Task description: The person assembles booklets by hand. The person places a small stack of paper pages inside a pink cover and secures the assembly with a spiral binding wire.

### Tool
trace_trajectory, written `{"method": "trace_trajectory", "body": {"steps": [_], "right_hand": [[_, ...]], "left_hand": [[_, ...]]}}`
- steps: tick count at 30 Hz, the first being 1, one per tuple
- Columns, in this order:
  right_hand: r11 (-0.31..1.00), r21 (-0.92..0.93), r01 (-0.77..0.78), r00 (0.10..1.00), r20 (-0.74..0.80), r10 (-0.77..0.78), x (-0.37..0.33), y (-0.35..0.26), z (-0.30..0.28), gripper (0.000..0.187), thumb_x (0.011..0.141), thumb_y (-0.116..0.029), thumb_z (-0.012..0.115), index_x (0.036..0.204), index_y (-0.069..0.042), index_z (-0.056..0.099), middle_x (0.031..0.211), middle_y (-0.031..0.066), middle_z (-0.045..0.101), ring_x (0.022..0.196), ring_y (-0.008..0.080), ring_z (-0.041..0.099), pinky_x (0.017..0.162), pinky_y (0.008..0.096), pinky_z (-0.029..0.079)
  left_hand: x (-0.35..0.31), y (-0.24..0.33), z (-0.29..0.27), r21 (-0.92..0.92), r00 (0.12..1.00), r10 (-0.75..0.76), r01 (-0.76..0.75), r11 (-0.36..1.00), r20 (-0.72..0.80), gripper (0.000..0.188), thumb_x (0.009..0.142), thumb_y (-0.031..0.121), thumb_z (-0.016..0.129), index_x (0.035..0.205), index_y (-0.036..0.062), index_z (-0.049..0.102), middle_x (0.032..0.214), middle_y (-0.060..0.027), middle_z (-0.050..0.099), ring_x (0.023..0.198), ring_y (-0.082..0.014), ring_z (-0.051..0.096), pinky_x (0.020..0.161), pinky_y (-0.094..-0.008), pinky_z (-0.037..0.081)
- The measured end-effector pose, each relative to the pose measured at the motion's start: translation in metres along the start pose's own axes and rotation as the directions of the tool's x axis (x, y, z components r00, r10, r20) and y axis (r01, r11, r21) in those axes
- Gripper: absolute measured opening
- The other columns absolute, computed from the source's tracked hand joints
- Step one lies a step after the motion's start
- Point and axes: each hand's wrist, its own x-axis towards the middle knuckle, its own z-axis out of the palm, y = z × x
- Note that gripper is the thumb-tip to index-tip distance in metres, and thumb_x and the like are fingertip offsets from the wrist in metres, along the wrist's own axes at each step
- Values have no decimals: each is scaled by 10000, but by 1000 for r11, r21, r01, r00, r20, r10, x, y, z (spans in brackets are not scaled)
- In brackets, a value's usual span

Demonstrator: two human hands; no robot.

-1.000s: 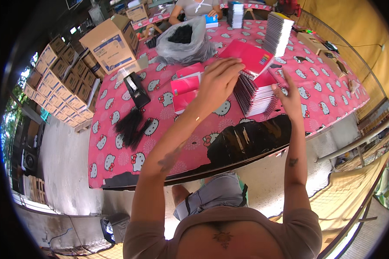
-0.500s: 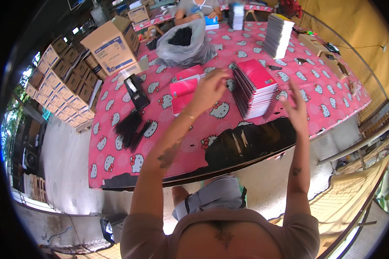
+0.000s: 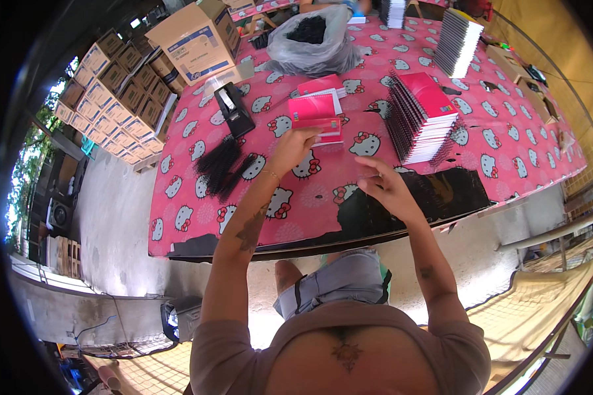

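Note:
My left hand (image 3: 295, 150) is at the nearest of several loose pink notebooks, its fingers closed on the near edge of that pink notebook (image 3: 328, 125). Another pink notebook (image 3: 311, 105) lies just behind it, partly overlapped. My right hand (image 3: 383, 187) hovers over the table's near side, fingers curved and apart, with nothing in it. Beyond it to the right stands a tall stack of pink notebooks (image 3: 423, 115) with black spiral bindings. A bundle of thin black spiral coils (image 3: 221, 168) lies left of my left hand, near a black tape dispenser (image 3: 234, 110).
A plastic bag of black coils (image 3: 313, 49) sits at the back beside an open carton (image 3: 194, 43). Another notebook stack (image 3: 458, 45) stands far right. Piled cartons (image 3: 115, 99) are left of the pink-covered table (image 3: 178, 217). Another person's hand (image 3: 359, 10) is at the far side.
My left hand has come back from beside the tall stack to the loose notebooks. My right hand has moved left and nearer, away from the stack. The view has shifted.

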Motion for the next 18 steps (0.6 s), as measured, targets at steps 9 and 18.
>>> {"method": "trace_trajectory", "body": {"steps": [9, 18], "right_hand": [[997, -75, 13, 1000, -12, -14, -2, 56, 13, 462, 822, -34, 777, 1259, -26, 628, 1121, 83, 659, 1046, 156, 618, 934, 277, 474], [994, 2, -106, 990, -96, 105, -1, 58, 34, 215, 862, -28, 731, 1064, 2, 665, 977, 26, 667, 913, 109, 610, 838, 258, 475]], "left_hand": [[-80, 118, 12, 146, 966, 243, -228, 963, -93, 183, 897, 150, 655, 1057, 62, 667, 1068, -141, 680, 1004, -323, 637, 945, -507, 450], [-147, -49, -49, 573, 879, -144, 413, 708, -455, 265, 887, 151, 654, 1112, 12, 658, 1034, -130, 620, 964, -316, 593, 825, -428, 508]]}}
